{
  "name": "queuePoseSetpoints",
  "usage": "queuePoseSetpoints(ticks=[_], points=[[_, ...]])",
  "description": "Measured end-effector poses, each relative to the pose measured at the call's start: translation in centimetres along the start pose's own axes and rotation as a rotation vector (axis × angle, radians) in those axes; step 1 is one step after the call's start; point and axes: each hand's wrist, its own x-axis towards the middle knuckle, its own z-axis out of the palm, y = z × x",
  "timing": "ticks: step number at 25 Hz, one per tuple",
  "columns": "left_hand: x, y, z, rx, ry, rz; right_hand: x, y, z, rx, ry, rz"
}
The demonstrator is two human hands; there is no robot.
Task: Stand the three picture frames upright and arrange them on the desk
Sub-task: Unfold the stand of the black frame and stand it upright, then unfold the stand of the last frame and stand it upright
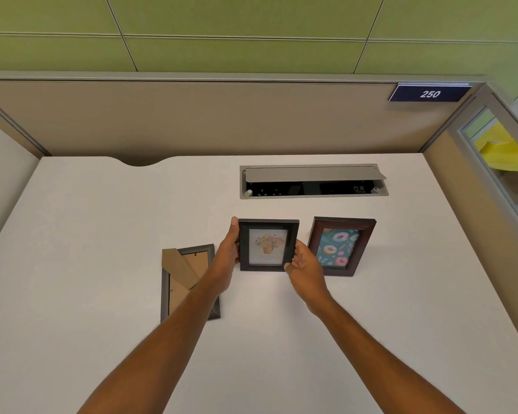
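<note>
Now the second frame is being set: the left hand (226, 258) and right hand (304, 264) clasp the black frame (268, 245) by its side edges, upright mid-desk (87, 234), just beside the standing donut frame (340, 246). Next, I judge, it needs letting go gently, then raising the grey frame (189, 282), lying face down at left. A sign (429, 93) reads "250"

An office cubicle: a pale, smooth desk (102, 234) is enclosed by beige fabric partition panels (222, 115) with grey metal trim. A dark blue number plate reading 250 (429, 93) hangs at the partition's far right corner, and a grey flip-lid cable and socket box (313, 181) is recessed near the desk's far edge.
</note>
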Motion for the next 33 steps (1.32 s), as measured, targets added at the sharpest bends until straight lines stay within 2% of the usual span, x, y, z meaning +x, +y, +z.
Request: queuePoseSetpoints(ticks=[5,7,11,17,24,29,33], points=[[-0.1,-0.4,-0.4,0.003,0.005,-0.015,-0.6,0.1,0.0,0.01,-0.008,-0.002],[-0.3,-0.7,-0.5,-0.009,0.108,0.0,-1.1,0.2,0.0,0.032,0.006,0.01],[-1.6,-1.0,-1.0,-0.116,0.444,0.149,-2.9,0.6,-0.3,0.05,0.062,0.024],[-4.6,-1.7,-4.0,-0.194,0.575,0.257,-5.9,1.3,-0.7,-0.021,0.115,-0.01],[-9.1,-3.4,-8.2,-0.139,0.77,0.259,-7.0,1.5,2.5,-0.131,-0.083,0.002],[-11.8,-5.5,-10.5,-0.018,0.91,0.163,-6.2,1.5,6.2,-0.274,-0.271,0.109],[-13.1,-7.4,-12.2,0.096,0.973,0.066,-6.1,1.5,8.9,-0.296,-0.334,0.126]])
